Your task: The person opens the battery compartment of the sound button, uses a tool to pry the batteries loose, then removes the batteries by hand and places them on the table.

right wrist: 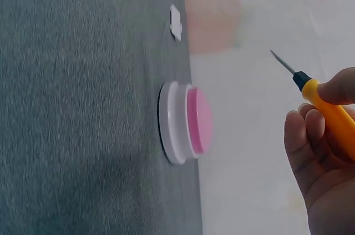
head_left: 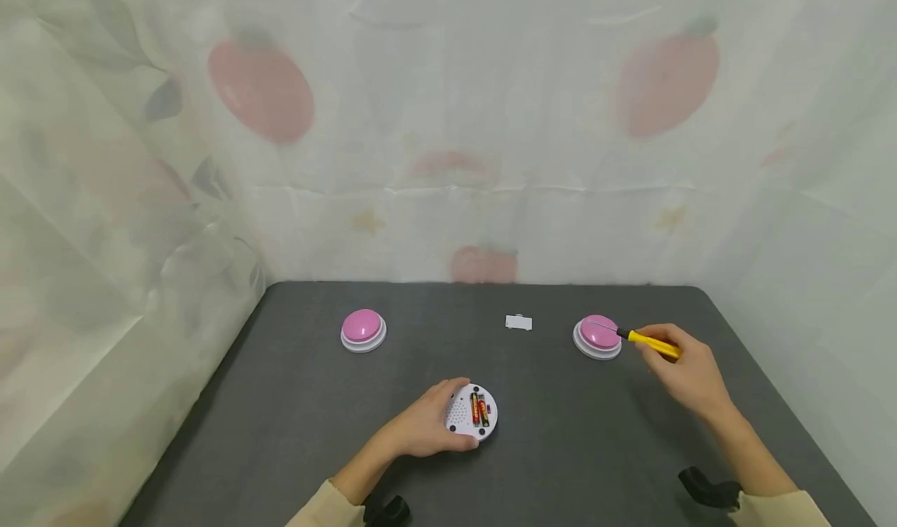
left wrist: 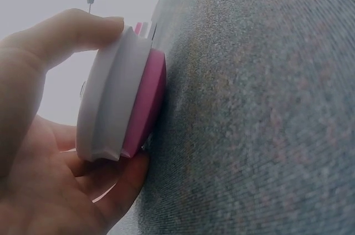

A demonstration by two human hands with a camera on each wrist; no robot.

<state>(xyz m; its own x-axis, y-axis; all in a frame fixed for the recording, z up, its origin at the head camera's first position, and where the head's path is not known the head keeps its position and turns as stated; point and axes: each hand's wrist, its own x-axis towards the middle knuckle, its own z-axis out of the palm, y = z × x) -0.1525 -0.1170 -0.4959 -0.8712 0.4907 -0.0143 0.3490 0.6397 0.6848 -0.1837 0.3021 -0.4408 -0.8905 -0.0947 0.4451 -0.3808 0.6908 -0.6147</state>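
Observation:
In the head view my left hand point(head_left: 429, 419) grips a round white push button point(head_left: 460, 414) by its rim, turned upside down. Two red and black batteries point(head_left: 480, 409) lie in the uncovered compartment on its underside. The left wrist view shows its pink cap point(left wrist: 148, 99) facing the dark table, between thumb and fingers. My right hand point(head_left: 683, 363) holds a screwdriver point(head_left: 655, 344) with a yellow handle and thin metal shaft, raised above the table. Its tip points left and overlaps the right pink button point(head_left: 599, 331) in the head view.
Another pink button with a white base point(head_left: 362, 326) stands at the back left of the dark grey table point(head_left: 546, 465). A small white battery cover point(head_left: 518, 322) lies near the back edge. Curtains with a fruit print point(head_left: 434, 122) hang behind and at both sides.

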